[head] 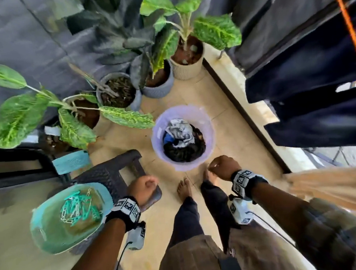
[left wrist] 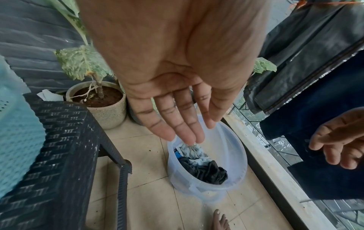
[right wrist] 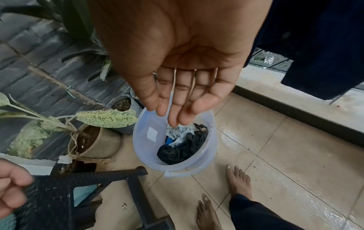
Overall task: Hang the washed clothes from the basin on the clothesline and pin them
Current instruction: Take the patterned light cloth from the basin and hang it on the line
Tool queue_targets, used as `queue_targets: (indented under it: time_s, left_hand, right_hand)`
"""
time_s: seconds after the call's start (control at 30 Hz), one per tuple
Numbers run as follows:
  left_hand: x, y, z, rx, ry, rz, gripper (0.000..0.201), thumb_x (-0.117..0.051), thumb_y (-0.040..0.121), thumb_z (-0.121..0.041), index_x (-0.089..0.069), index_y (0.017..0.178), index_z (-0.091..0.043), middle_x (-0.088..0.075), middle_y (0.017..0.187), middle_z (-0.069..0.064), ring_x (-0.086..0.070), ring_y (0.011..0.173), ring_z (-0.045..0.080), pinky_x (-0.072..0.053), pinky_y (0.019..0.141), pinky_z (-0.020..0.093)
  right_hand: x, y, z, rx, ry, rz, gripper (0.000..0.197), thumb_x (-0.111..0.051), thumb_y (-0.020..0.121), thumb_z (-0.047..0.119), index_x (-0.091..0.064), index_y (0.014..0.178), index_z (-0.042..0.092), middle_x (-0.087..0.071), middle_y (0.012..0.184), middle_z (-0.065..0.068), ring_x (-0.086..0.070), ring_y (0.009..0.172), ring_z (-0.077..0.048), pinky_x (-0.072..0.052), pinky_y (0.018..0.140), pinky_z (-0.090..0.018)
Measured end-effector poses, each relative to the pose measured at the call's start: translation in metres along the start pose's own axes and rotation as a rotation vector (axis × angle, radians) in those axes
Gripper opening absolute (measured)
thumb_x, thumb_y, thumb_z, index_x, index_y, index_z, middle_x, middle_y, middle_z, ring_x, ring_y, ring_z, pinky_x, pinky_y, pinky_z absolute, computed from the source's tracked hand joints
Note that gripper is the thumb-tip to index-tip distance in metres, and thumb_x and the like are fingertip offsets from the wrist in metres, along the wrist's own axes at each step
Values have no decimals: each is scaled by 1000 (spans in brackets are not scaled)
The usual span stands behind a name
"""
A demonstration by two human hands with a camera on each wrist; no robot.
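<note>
Down on the tiled floor stands the bucket (head: 181, 115) with the crumpled clothes (head: 183, 143) inside. Above it, the left hand (left wrist: 173, 87) and right hand (right wrist: 177, 74) both hang empty, fingers relaxed and loosely extended.

A home balcony: potted plants (head: 180, 56) on a tiled floor (head: 225, 135) (wet in places), clothesline (head: 347, 24) overhead.
</note>
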State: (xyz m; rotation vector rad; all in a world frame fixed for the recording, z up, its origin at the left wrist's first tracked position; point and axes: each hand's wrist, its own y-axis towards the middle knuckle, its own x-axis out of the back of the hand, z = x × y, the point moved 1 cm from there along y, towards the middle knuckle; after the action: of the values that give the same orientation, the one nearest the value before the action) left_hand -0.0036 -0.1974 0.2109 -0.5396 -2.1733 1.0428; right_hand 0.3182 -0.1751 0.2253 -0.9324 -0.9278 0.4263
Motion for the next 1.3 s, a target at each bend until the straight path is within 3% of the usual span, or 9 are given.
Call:
queue_targets:
  time_s: [0.13,0.27,0.4,0.47,0.6,0.73,0.87,1.07,1.3]
  left_hand:
    - [0,45,13,2,-28,-62,28,-60,91,-12,-65,79,-38,-73,87,-8,-68,85,17,-55,79,32]
    - [-11,110,26,-39,-58,-118,30,-60,93,-6,-62,85,-35,-66,86,-18,-64,84,12,-43,68,9]
    - [-26,185,47,-35,-113,-172,29,-58,92,1,-61,117,-13,-65,106,3,-62,97,20,-39,74,10]
    - [-32,221,59,-7,-164,-187,46,-59,92,2,-49,137,-4,-58,121,9,-60,102,23,-40,82,13]
    - [-39,275,87,-5,-270,-196,71,-69,89,-9,-36,150,-23,-46,147,9,-64,100,19,-49,95,34]
    - [-47,301,98,-67,-348,-188,78,-77,82,-12,-39,147,-29,-58,133,10,-66,106,19,-52,98,47]
    - [-57,313,104,-106,-407,-247,77,-80,77,-11,-40,140,-31,-64,118,15,-66,102,24,-55,92,42]
    - [-58,316,109,-141,-411,-269,71,-79,79,-6,-43,133,-33,-65,115,14,-64,105,28,-55,89,42]
    - [-54,291,81,-80,-353,-211,73,-70,86,-1,-38,148,-24,-59,125,4,-65,104,23,-53,86,32]
  right_hand:
    - [-7,66,21,63,-49,38,25,-59,89,35,-74,105,23,-70,114,-7,-64,104,-31,-51,87,-34]
    - [-24,157,35,134,-71,64,24,-57,89,32,-74,95,17,-71,102,-6,-64,94,-27,-51,79,-33]
    - [-47,249,47,208,-92,76,26,-54,89,37,-66,78,16,-70,96,-7,-63,93,-27,-51,82,-37]
    - [-58,286,50,224,-87,89,27,-55,91,32,-73,89,12,-71,101,-11,-65,98,-30,-52,88,-40]
    - [-72,343,54,182,-103,-1,26,-58,93,29,-70,110,12,-68,116,-12,-63,107,-30,-47,80,-27]
    - [-86,384,50,151,-132,-1,69,-64,90,37,-37,149,18,-45,148,-14,-48,131,-33,-43,101,-35]
    - [-98,415,50,155,-187,10,99,-69,86,36,-4,157,15,-40,150,-18,-43,135,-36,-41,105,-41]
    - [-106,428,54,185,-380,-93,38,-56,93,28,-58,124,5,-62,126,-19,-59,117,-38,-46,86,-37]
    - [-92,370,58,193,-457,40,36,-44,99,24,-58,123,2,-62,124,-18,-58,117,-35,-42,87,-36]
